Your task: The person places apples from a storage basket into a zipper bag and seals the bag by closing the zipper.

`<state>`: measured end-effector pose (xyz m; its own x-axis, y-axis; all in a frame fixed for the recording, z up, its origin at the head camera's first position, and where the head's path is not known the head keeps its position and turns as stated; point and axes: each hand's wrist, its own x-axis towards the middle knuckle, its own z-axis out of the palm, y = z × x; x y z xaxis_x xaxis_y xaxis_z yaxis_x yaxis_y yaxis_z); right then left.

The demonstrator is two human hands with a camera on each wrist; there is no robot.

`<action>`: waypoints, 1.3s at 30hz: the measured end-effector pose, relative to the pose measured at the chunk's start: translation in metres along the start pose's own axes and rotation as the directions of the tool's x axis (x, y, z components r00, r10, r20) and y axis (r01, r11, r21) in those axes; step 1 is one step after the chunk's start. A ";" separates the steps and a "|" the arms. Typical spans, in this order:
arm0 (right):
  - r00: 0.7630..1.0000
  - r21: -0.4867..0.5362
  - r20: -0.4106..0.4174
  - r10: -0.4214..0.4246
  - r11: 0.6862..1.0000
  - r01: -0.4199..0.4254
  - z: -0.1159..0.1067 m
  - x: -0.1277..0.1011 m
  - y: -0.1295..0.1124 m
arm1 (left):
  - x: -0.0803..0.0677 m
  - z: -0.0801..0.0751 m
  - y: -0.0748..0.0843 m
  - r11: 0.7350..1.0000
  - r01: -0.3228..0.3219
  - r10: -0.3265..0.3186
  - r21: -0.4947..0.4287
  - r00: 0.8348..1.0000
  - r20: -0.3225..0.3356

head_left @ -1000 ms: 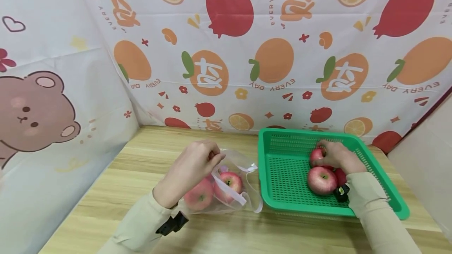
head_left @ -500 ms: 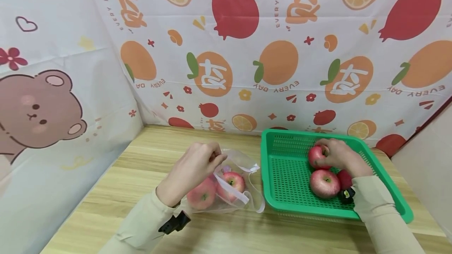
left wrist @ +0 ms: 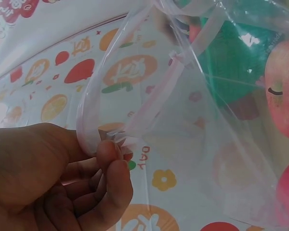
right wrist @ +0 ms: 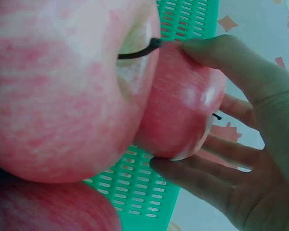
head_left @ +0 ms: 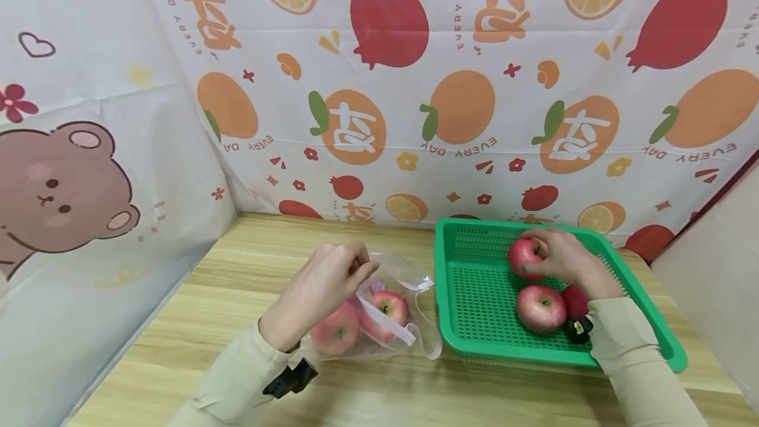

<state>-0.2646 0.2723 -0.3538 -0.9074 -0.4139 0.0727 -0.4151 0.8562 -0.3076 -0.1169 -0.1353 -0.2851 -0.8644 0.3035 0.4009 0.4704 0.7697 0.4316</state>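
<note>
Both hands busy: bag and apple.
My left hand pinches the clear bag's rim; my right hand grips an apple over the green basket.

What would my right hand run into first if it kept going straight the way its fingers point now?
The right hand already grips a red apple, fingers pointing left. Beyond it lies bare floor of the green plastic basket, then probably its left wall; depth is unclear.

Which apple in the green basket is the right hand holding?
The far apple, gripped by the right hand; the nearer apple lies untouched.
</note>
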 end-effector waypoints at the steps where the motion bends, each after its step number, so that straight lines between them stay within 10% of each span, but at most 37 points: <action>1: 1.000 0.000 -0.016 -0.002 1.000 0.002 0.000 0.000 0.000 | 0.000 0.000 0.000 1.000 -0.002 0.002 -0.001 1.000 -0.002; 21: 0.916 0.037 -0.378 -0.135 0.986 0.161 -0.003 -0.003 -0.023 | 0.003 0.005 -0.001 1.000 -0.015 0.014 -0.006 1.000 -0.025; 33: 0.880 0.044 -0.435 -0.190 0.972 0.231 -0.015 -0.013 -0.052 | 0.006 0.007 -0.003 1.000 -0.016 0.016 -0.009 0.999 -0.042; 39: 0.822 0.002 -0.503 -0.268 0.950 0.311 -0.023 -0.020 -0.071 | 0.007 0.008 -0.004 1.000 -0.024 0.024 -0.008 0.999 -0.045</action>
<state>-0.2182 0.2267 -0.3118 -0.6672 -0.4135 0.6196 -0.6765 0.6845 -0.2716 -0.1263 -0.1317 -0.2903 -0.8443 0.2963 0.4466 0.4925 0.7574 0.4286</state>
